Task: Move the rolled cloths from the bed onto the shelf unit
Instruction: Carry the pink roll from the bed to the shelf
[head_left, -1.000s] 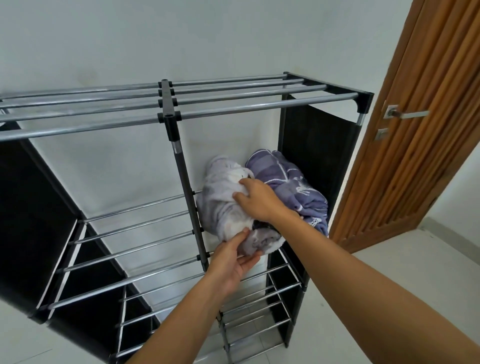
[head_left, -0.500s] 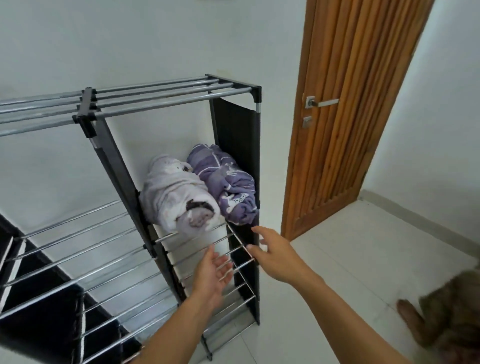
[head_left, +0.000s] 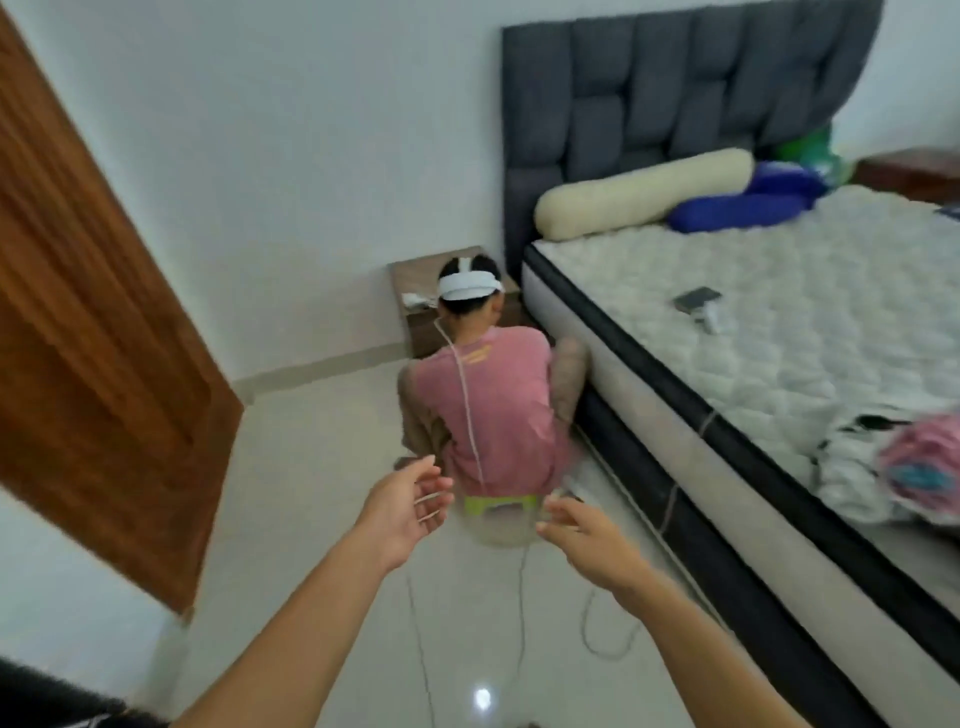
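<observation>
Both hands empty, fingers loosely spread: left hand (head_left: 402, 512) and right hand (head_left: 584, 530) held out low over the floor. Just beyond them, a person (head_left: 485, 395) crouched on a green stool (head_left: 498, 504), cords trailing underfoot. Farther right, rolled cloths (head_left: 893, 475) bunched at the near edge of the bed (head_left: 753, 332). Best to step around stool and cords, then scoop one roll with both palms, kept tight.

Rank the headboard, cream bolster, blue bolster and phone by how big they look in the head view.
1. Headboard
2. Cream bolster
3. Blue bolster, partly hidden behind the cream one, so its rank is unsure
4. Phone

All lie at similar range.
</observation>
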